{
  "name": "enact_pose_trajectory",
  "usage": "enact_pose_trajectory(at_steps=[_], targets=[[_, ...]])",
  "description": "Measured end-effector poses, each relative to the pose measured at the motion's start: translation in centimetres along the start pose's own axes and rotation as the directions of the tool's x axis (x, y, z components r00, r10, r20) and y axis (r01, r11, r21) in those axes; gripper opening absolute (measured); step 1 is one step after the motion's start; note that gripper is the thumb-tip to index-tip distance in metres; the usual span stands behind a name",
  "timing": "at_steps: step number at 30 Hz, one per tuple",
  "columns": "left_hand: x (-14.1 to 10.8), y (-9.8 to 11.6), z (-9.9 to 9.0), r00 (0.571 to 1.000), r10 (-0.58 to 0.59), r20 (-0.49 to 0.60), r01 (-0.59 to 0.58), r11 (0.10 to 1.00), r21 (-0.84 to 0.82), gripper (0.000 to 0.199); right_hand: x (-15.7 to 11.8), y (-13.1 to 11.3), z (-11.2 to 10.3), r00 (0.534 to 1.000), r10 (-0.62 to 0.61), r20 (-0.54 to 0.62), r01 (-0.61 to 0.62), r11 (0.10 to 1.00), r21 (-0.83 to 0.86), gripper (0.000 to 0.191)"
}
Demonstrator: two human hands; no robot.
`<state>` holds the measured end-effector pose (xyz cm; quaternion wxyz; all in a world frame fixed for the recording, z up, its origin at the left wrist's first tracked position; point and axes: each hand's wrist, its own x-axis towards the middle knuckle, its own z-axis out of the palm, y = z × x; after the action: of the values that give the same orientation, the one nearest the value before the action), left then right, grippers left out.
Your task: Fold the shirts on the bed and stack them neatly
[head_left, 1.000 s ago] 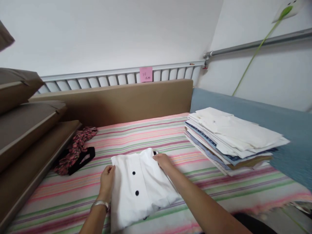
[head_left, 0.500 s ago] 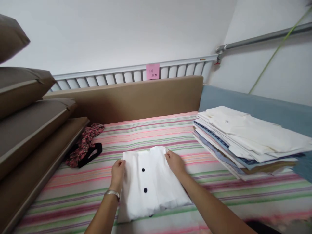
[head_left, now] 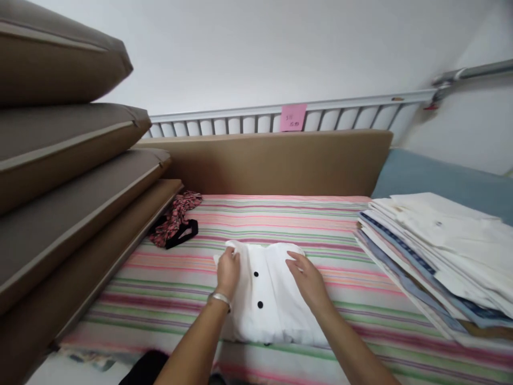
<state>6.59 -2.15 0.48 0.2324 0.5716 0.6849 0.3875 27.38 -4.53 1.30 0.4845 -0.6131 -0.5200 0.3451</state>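
A white shirt (head_left: 276, 315) with black buttons down its front lies folded into a rough rectangle on the striped cloth. At its far left corner, my left hand (head_left: 228, 270), a silver bracelet at the wrist, has its fingers closed on the fabric. My right hand (head_left: 306, 278) rests over the far right part of the shirt, fingers apart and touching the surface without gripping it. The shirt's right edge is partly hidden by my right hand and forearm.
Folded shirts (head_left: 452, 251) form a pile on the right. Brown cushions (head_left: 80, 198) are stacked on the left beside a floral cloth item (head_left: 176, 222). A brown padded board (head_left: 272, 166) stands behind, below a pink note (head_left: 293, 117) on the radiator (head_left: 192, 125). Striped cloth (head_left: 160, 267) covers the surface.
The view has turned left. My left hand has moved inward over the shirt's left corner. My right hand has loosened from the right corner, its fingers now spread.
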Motion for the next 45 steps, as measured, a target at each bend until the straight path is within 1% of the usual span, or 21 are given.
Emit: enact_pose_trajectory(at_steps=[1,2,3,5,6,7,8,9,11,12,14,16,18,21,24,27,29,35,39,42,45], targets=[[-1.2,1.3,0.5,0.997,0.054,0.047,-0.054,0.999,0.002,0.027,-0.7,-0.3,0.5,0.995,0.087,0.056,-0.096,0.979,0.18,0.035],[-2.5,2.5,1.1,0.989,0.11,0.101,-0.11,0.994,0.0,0.027,-1.3,-0.5,1.0,0.975,0.179,0.134,-0.214,0.919,0.331,0.037],[-3.8,3.7,1.6,0.973,0.162,0.162,-0.163,0.987,-0.008,0.024,-1.8,-0.6,1.4,0.936,0.27,0.225,-0.345,0.833,0.433,0.039],[-6.3,5.1,2.3,0.903,0.294,0.314,-0.292,0.955,-0.052,0.014,-2.3,-0.2,1.9,0.823,0.424,0.377,-0.566,0.658,0.496,0.04],[-7.1,5.2,2.3,0.857,0.359,0.37,-0.354,0.932,-0.083,0.012,-2.5,0.2,2.1,0.784,0.467,0.408,-0.62,0.602,0.503,0.036],[-7.5,4.9,1.9,0.833,0.397,0.386,-0.389,0.916,-0.102,0.012,-2.5,0.6,2.2,0.772,0.487,0.408,-0.635,0.566,0.526,0.031],[-7.4,4.2,1.2,0.843,0.4,0.361,-0.392,0.915,-0.097,0.014,-2.5,1.0,2.2,0.782,0.489,0.386,-0.62,0.54,0.57,0.027],[-6.9,3.2,0.2,0.88,0.368,0.3,-0.365,0.929,-0.07,0.018,-2.5,1.3,2.3,0.8,0.484,0.354,-0.589,0.519,0.62,0.027],[-4.8,0.8,-2.3,0.97,0.217,0.114,-0.221,0.975,0.024,0.026,-2.5,1.6,2.3,0.82,0.471,0.326,-0.548,0.48,0.685,0.032],[-3.5,-0.5,-3.4,0.985,0.164,0.058,-0.167,0.984,0.063,0.029,-2.5,1.5,2.4,0.817,0.47,0.334,-0.552,0.468,0.691,0.033],[-0.8,-2.6,-5.2,0.994,0.11,0.031,-0.112,0.987,0.118,0.033,-2.5,1.1,2.5,0.813,0.46,0.355,-0.563,0.471,0.679,0.035],[1.5,-3.9,-5.7,0.994,0.083,0.072,-0.093,0.984,0.151,0.031,-2.4,0.5,2.5,0.819,0.441,0.368,-0.562,0.487,0.669,0.037],[3.3,-4.4,-5.3,0.988,0.06,0.141,-0.083,0.982,0.167,0.025,-2.3,-0.1,2.4,0.822,0.43,0.374,-0.561,0.495,0.663,0.038],[4.9,-3.8,-4.3,0.972,0.044,0.232,-0.084,0.983,0.161,0.013,-2.0,-0.6,2.2,0.828,0.423,0.368,-0.553,0.512,0.657,0.037],[5.1,-2.4,-3.8,0.957,0.11,0.268,-0.135,0.988,0.077,0.011,-1.5,-0.8,2.1,0.847,0.38,0.372,-0.53,0.544,0.65,0.036],[4.4,-1.1,-3.6,0.937,0.22,0.271,-0.206,0.975,-0.081,0.007,-1.2,-0.9,2.1,0.856,0.344,0.386,-0.517,0.577,0.632,0.038],[4.0,-0.9,-3.4,0.927,0.261,0.268,-0.217,0.959,-0.182,0.006,-1.1,-0.9,2.2,0.855,0.344,0.389,-0.519,0.59,0.618,0.041],[4.0,-2.3,-3.7,0.935,0.195,0.297,-0.093,0.941,-0.325,0.021,-1.2,-0.7,2.1,0.843,0.356,0.404,-0.538,0.587,0.605,0.041],[4.6,-2.5,-3.5,0.92,0.194,0.34,-0.094,0.953,-0.289,0.018,-1.3,-0.8,2.1,0.838,0.351,0.418,-0.545,0.587,0.599,0.041],[5.1,-2.2,-1.8,0.931,0.161,0.326,-0.11,0.979,-0.169,0.013,-1.4,-1.4,2.5,0.842,0.351,0.409,-0.538,0.599,0.593,0.041],[4.9,-2.2,0.3,0.956,0.12,0.267,-0.12,0.993,-0.016,0.012,-1.4,-2.3,2.9,0.849,0.38,0.368,-0.529,0.609,0.591,0.044]])
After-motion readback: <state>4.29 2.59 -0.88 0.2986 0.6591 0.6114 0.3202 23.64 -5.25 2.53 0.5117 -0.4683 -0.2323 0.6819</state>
